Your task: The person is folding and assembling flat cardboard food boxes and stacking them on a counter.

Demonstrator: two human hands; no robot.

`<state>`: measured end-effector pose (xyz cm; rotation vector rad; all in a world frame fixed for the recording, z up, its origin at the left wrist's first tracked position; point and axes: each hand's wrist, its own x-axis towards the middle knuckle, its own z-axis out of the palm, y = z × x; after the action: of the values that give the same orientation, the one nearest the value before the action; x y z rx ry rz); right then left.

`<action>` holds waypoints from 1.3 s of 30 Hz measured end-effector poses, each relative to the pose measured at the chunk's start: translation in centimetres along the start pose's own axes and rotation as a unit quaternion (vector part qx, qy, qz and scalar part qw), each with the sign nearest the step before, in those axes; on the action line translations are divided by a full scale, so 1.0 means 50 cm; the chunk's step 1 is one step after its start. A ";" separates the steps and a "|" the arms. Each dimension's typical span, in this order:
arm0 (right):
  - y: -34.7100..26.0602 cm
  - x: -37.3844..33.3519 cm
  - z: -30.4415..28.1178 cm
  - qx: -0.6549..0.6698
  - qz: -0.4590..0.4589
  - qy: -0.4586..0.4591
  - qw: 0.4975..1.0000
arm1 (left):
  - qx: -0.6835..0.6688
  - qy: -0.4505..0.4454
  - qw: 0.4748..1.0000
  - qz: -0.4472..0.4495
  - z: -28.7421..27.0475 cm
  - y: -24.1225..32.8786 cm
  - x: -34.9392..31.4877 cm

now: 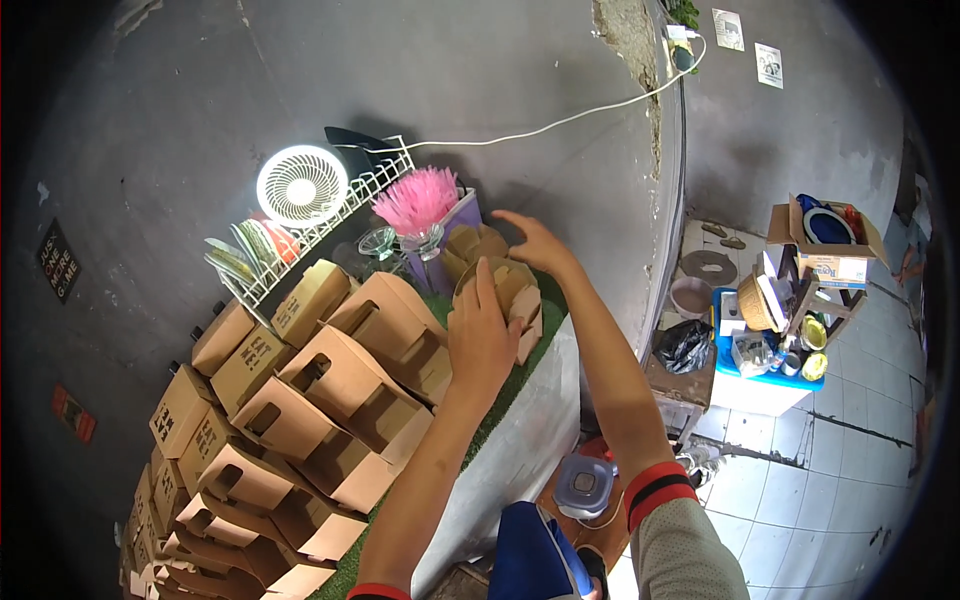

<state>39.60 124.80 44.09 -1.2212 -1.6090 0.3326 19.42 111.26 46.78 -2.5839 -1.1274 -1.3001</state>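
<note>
My left hand (482,335) lies over the near side of an open brown carton (523,290) at the middle of the frame, its fingers straight and its thumb set apart; the palm side faces away, so I cannot tell whether it grips the cardboard or only rests on it. My right hand (545,248), just above and to the right, is spread, the forefinger stretched leftward, while its other fingers are hard to make out. Behind my left fingers a second piece of brown cardboard (470,243) is partly covered, and I cannot tell if it is a separate box. Rows of handled cartons (345,375) fill the lower left, overlapping until the farthest blur into the dark rim. They hide most of the green turf (490,425) on the table (530,425). Pink bristly strands (415,200) partly mask a purple container (463,212) above my hands. Left of them, a white fan (301,188) covers part of a wire rack (345,208). At the bottom edge, a blue item (530,555) is cut off.
</note>
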 end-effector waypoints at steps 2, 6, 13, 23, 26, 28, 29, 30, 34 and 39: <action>0.009 0.012 0.009 -0.053 -0.028 -0.075 0.995 | 0.000 -0.046 0.999 -0.013 0.001 -0.012 -0.007; 0.027 0.020 0.011 -0.067 0.073 -0.129 0.987 | -0.032 -0.057 0.998 0.016 -0.008 -0.031 -0.034; 0.051 0.001 0.027 -0.021 0.033 -0.107 0.994 | -0.076 0.007 0.994 0.080 -0.043 -0.035 -0.057; -0.040 -0.099 -0.060 -0.043 0.074 0.098 0.991 | -0.026 0.052 0.987 0.152 -0.040 -0.028 -0.103; -0.101 -0.145 -0.126 0.052 0.031 0.169 0.984 | 0.007 0.071 0.982 0.176 -0.035 -0.037 -0.116; -0.164 -0.167 -0.174 0.112 -0.021 0.204 0.972 | 0.027 0.082 0.978 0.191 -0.035 -0.041 -0.120; -0.201 -0.180 -0.207 0.111 -0.005 0.211 0.971 | 0.030 0.095 0.976 0.192 -0.036 -0.041 -0.121; -0.239 -0.186 -0.232 0.122 -0.010 0.198 0.973 | 0.032 0.102 0.976 0.191 -0.037 -0.042 -0.123; -0.363 -0.190 -0.288 0.109 0.057 0.084 0.989 | 0.030 0.097 0.979 0.177 -0.041 -0.038 -0.129; -0.399 -0.138 -0.261 -0.006 0.109 -0.137 0.985 | 0.034 0.098 0.978 0.179 -0.052 -0.035 -0.139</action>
<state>39.38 105.78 60.05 -1.4123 -1.7111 0.6550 13.87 107.57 43.07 -2.3963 -0.6253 -1.3604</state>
